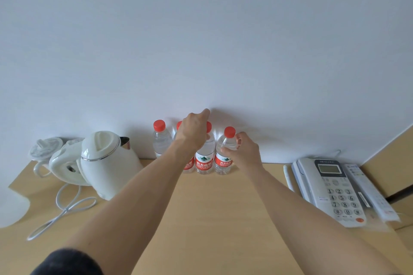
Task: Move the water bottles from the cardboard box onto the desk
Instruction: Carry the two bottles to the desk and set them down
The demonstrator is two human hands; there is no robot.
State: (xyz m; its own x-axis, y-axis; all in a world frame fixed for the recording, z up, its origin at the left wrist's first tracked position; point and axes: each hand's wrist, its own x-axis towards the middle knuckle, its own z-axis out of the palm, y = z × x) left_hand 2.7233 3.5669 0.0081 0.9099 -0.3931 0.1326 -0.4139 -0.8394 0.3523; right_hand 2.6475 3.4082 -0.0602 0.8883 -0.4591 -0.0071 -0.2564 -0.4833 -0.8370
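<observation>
Several clear water bottles with red caps and red labels stand in a row on the wooden desk [212,207], against the white wall. My left hand [193,133] reaches over the row and curls around the top of the third bottle [203,161], hiding most of the second bottle [188,166]. The leftmost bottle [161,140] stands free. My right hand [243,152] grips the shoulder of the rightmost bottle [223,161], just below its cap. The cardboard box is out of view.
A white electric kettle [107,161] with its base [64,163] and a loose cord [64,205] sits at the left. Wrapped cups [45,148] stand behind it. A corded phone [330,187] and a remote control [371,192] lie at the right.
</observation>
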